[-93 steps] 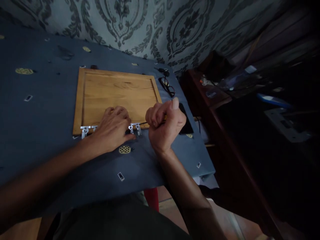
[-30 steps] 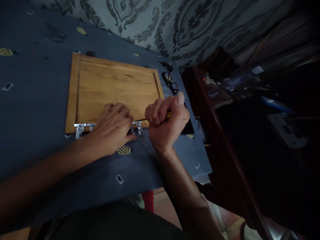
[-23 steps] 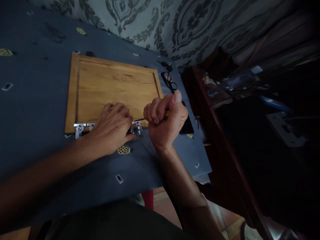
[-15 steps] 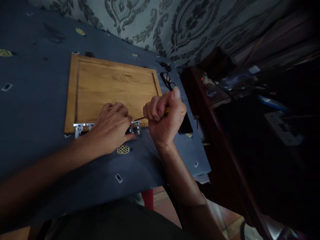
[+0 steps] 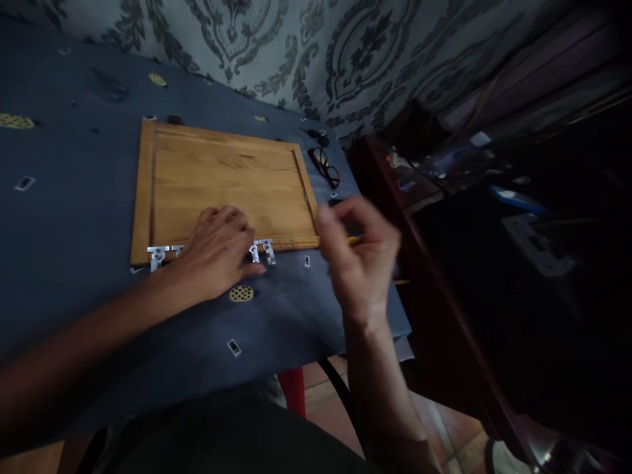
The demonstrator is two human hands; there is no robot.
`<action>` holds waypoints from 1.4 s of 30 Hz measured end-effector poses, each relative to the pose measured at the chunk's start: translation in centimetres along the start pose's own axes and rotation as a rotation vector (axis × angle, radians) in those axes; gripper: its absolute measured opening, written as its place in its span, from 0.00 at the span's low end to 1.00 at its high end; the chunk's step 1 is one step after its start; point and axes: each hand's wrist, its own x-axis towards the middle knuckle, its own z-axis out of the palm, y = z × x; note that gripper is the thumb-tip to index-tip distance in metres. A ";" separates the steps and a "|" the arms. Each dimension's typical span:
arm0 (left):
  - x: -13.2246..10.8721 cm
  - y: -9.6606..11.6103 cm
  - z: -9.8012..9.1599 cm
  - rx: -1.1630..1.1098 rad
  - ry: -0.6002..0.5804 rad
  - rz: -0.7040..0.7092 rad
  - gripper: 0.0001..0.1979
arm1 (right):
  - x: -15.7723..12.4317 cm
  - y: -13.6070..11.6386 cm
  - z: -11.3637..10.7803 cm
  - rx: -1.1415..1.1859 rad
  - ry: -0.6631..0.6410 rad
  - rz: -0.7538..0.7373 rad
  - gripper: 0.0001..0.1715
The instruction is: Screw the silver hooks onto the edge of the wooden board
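Observation:
A wooden cabinet door point(image 5: 232, 178) lies flat on the cloth-covered table. Along its near edge sit metal hinges, one at the left point(image 5: 158, 253) and one at the right point(image 5: 266, 250). My left hand point(image 5: 217, 247) grips that edge between them, fingers curled on the wood and thumb over the near side; its palm hides part of the hardware. Off the door's near right corner, my right hand point(image 5: 363, 253) is closed and blurred by motion. A yellow piece of a screwdriver point(image 5: 354, 241) shows in its grasp; the shaft cannot be made out.
Eyeglasses point(image 5: 324, 168) and small dark keys point(image 5: 318, 136) lie beyond the door's right side. A dark device point(image 5: 338, 203) is partly hidden behind my right hand. To the right stands dark furniture point(image 5: 424, 243) bearing a metal plate point(image 5: 536, 243) and clutter. A patterned curtain point(image 5: 296, 52) hangs behind.
My right hand has moved right, away from the right hinge, taking the screwdriver with it. My left hand stays on the door's edge. The view has shifted slightly.

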 end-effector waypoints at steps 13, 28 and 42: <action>0.2 0.4 -0.2 0.007 -0.028 -0.045 0.18 | -2.8 3.4 2.7 -0.528 -0.457 0.227 0.09; 0.2 0.2 -0.1 0.042 -0.007 -0.014 0.17 | -2.6 4.3 3.0 -0.508 -0.447 0.120 0.11; 0.1 0.5 -0.6 0.018 -0.053 -0.019 0.18 | -2.6 4.3 2.9 -0.482 -0.442 0.121 0.11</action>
